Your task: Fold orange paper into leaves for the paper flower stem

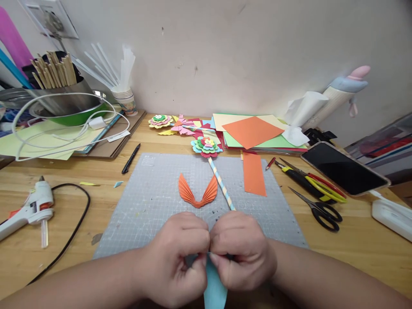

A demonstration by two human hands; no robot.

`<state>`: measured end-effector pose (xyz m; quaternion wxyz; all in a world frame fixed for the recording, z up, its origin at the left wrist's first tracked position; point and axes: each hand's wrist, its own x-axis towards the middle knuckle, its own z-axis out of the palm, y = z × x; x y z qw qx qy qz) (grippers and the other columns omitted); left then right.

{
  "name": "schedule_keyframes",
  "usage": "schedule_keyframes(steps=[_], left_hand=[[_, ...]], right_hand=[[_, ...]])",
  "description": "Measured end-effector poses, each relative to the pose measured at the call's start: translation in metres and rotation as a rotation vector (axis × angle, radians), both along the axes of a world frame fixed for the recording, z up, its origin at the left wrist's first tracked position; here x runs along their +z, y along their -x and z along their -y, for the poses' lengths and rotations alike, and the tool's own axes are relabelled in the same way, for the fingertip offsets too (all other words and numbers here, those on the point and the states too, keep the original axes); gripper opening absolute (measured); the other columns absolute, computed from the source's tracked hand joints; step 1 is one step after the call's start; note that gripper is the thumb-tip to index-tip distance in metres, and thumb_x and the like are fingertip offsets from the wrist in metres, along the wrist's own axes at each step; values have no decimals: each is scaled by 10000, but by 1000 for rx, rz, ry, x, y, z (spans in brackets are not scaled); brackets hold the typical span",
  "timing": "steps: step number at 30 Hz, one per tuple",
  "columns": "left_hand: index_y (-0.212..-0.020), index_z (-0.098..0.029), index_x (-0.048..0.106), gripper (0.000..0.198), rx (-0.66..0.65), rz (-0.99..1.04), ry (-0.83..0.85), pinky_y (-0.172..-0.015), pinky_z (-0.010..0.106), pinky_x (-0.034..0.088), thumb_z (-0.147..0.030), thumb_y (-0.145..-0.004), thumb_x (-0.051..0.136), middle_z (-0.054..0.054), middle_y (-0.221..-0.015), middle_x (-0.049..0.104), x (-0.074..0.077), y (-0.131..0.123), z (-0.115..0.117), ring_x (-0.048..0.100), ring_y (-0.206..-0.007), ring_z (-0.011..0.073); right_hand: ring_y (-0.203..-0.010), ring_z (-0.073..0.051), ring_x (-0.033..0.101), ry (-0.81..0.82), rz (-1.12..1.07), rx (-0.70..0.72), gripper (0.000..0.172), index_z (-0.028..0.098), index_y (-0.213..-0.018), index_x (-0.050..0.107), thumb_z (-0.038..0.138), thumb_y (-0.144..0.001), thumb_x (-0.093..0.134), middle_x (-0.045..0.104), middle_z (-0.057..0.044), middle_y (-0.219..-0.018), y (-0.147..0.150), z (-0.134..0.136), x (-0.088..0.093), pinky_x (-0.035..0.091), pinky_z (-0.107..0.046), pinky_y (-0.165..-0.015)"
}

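My left hand (177, 257) and my right hand (243, 251) are pressed together over the near edge of the grey cutting mat (154, 201). Both are closed, pinching a light blue strip of paper (215, 289) that hangs down between them. Just beyond my knuckles lies an orange pleated paper piece shaped like two wings (198, 193). A paper flower on a blue striped straw (222, 182) lies slanted beside it, its lower end reaching my right hand.
An orange paper strip (254, 174) and stacked coloured sheets (254, 133) lie at the back right. Black scissors (320, 210), cutters (305, 180) and a phone (344, 167) are right. A glue gun (32, 208) with its cable and a black pen (131, 158) are left.
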<state>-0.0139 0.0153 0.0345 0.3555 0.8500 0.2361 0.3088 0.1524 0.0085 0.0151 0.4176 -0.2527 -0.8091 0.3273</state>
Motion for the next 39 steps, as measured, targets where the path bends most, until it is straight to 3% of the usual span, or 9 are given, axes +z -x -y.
schedule_keyframes(steps=[6, 9, 11, 15, 18, 25, 31, 34, 39], left_hand=[[-597, -223, 245, 193, 38, 35, 48, -480, 296, 259, -110, -650, 392, -37, -527, 287, -5, 5, -7, 301, -504, 129], [-577, -215, 251, 205, 69, 80, 113, -502, 294, 247, -128, -672, 410, -35, -540, 280, -11, 8, -9, 301, -519, 128], [-575, -209, 325, 193, 101, 117, 305, -514, 281, 277, -185, -740, 424, -30, -550, 332, -16, 8, -12, 337, -536, 126], [-742, -192, 489, 283, 94, 313, 936, -448, 235, 297, -460, -823, 454, -29, -578, 426, -24, 2, -20, 378, -496, 108], [-780, -188, 497, 291, 122, 415, 1150, -432, 202, 261, -466, -764, 582, -46, -583, 424, -28, -1, -26, 358, -468, 78], [-726, -173, 493, 180, 250, 456, 1014, -494, 197, 265, -278, -717, 639, -53, -609, 436, -31, 3, -32, 363, -518, 61], [-666, -175, 478, 223, 186, 269, 1008, -476, 223, 234, -365, -759, 547, -56, -563, 397, -30, 4, -31, 320, -485, 73], [-616, -173, 462, 267, 183, 133, 914, -492, 228, 234, -371, -780, 534, -55, -547, 384, -27, 3, -31, 318, -509, 82], [-611, -179, 447, 255, 209, 188, 867, -498, 224, 236, -349, -784, 527, -61, -550, 371, -26, 3, -31, 305, -516, 83]], right_hand=[[-437, -104, 465, 63, -135, -81, 191, 227, -569, 476, 104, -715, 467, 522, 16, -500, -9, -5, 3, 372, -246, -446], [-482, -107, 477, 204, -301, -230, 191, 212, -597, 511, 111, -755, 470, 533, 10, -549, -15, -11, 1, 391, -241, -459], [-518, -116, 491, 316, -312, -250, 162, 204, -634, 536, 151, -782, 498, 545, 5, -579, -16, -15, -2, 406, -253, -483], [-498, -96, 455, 498, -144, -117, 130, 193, -687, 529, 221, -814, 541, 507, 29, -574, -10, -20, -8, 376, -233, -467], [-454, -76, 415, 674, -157, -147, 184, 195, -691, 489, 288, -826, 571, 455, 57, -542, -5, -23, -12, 334, -208, -428], [-520, -65, 466, 955, -380, -150, 220, 173, -788, 577, 352, -734, 693, 520, 43, -630, -6, -33, -11, 359, -186, -466], [-452, -49, 420, 1172, -260, -71, 244, 158, -730, 564, 339, -682, 720, 501, 53, -546, -7, -33, -12, 307, -166, -411], [-442, -48, 431, 1225, -255, -22, 248, 159, -745, 565, 338, -676, 722, 508, 54, -540, -7, -33, -13, 301, -158, -396], [-379, -65, 479, 1255, -233, 60, 264, 161, -722, 557, 391, -712, 687, 532, 50, -497, -8, -34, -11, 332, -166, -345]])
